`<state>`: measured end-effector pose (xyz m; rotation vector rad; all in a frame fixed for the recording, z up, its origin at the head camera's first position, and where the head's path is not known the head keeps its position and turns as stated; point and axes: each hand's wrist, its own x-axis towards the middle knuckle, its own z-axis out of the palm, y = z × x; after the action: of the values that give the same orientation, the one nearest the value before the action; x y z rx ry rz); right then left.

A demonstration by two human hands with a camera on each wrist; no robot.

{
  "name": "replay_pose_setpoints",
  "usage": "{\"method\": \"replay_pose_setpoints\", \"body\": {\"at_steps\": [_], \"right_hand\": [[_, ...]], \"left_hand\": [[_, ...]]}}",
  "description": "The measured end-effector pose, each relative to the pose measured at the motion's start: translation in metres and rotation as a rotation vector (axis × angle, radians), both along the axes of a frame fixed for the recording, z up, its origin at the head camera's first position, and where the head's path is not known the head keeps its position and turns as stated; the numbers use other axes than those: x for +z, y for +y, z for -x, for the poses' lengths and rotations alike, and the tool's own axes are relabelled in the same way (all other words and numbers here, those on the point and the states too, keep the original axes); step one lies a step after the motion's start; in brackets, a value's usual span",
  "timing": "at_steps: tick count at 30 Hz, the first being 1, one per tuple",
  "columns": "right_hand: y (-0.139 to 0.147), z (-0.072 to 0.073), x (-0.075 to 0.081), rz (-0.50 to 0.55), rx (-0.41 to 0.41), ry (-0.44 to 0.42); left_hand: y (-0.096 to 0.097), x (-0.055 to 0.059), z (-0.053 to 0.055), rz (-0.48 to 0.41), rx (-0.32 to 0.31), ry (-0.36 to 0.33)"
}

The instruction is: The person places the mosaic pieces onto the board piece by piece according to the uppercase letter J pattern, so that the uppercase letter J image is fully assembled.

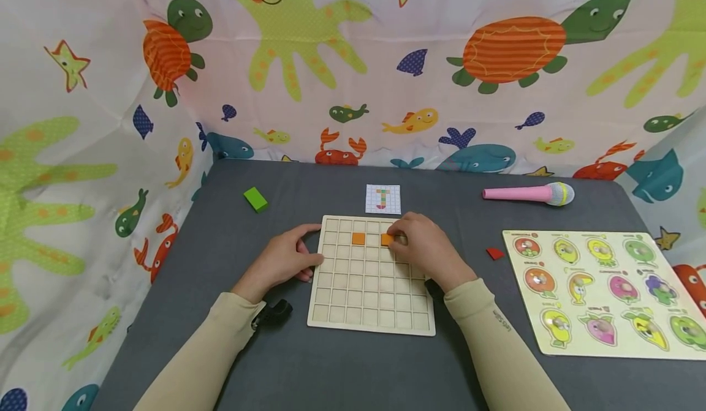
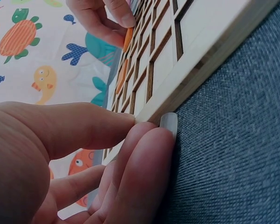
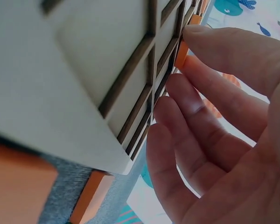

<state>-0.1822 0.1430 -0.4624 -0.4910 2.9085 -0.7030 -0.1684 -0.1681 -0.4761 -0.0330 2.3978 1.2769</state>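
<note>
A light wooden grid board [image 1: 353,319] lies on the grey table. My left hand [image 1: 281,255] holds its left edge, with the thumb on top and curled fingers at the side and underneath. One orange square tile [image 1: 358,239] sits in a cell near the board's far edge. To the right of it, my right hand [image 1: 427,245] pinches a second orange tile [image 3: 181,53] between thumb and index finger, right at the grid. In the right wrist view, that hand's other fingers are loosely bent beside the board's edge.
Behind the board lies a small pattern card [image 1: 383,199] with a coloured shape. A green block [image 1: 256,199] lies far left, a pink toy microphone [image 1: 524,194] far right. A red piece [image 1: 494,253] lies near a fruit puzzle board [image 1: 568,343]. Orange blocks [image 3: 91,196] lie beside the grid board.
</note>
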Motion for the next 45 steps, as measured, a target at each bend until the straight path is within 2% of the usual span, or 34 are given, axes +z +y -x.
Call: {"method": "replay_pose_setpoints", "body": {"at_steps": [13,21,24,28,32,40,45], "right_hand": [[-0.001,-0.004,0.003,-0.010,0.011,0.026],[0.010,-0.004,0.005,0.020,0.005,-0.010],[0.021,-0.008,0.007,0.038,-0.032,-0.041],[0.040,-0.017,0.010,0.041,-0.087,-0.062],[0.061,-0.030,0.010,0.013,-0.101,-0.052],[0.101,-0.068,0.006,-0.031,-0.098,0.012],[0.113,-0.089,0.007,-0.048,-0.108,0.029]], "left_hand": [[0.002,0.002,-0.001,0.010,0.001,0.000],[0.005,0.000,-0.002,0.010,-0.002,-0.008],[0.007,-0.001,-0.002,0.005,-0.017,-0.015],[0.006,-0.002,0.000,0.002,-0.033,-0.023],[0.004,-0.001,0.003,-0.008,-0.045,-0.030],[-0.002,-0.002,0.005,-0.019,-0.053,-0.043],[-0.006,-0.001,0.006,-0.020,-0.059,-0.037]]}}
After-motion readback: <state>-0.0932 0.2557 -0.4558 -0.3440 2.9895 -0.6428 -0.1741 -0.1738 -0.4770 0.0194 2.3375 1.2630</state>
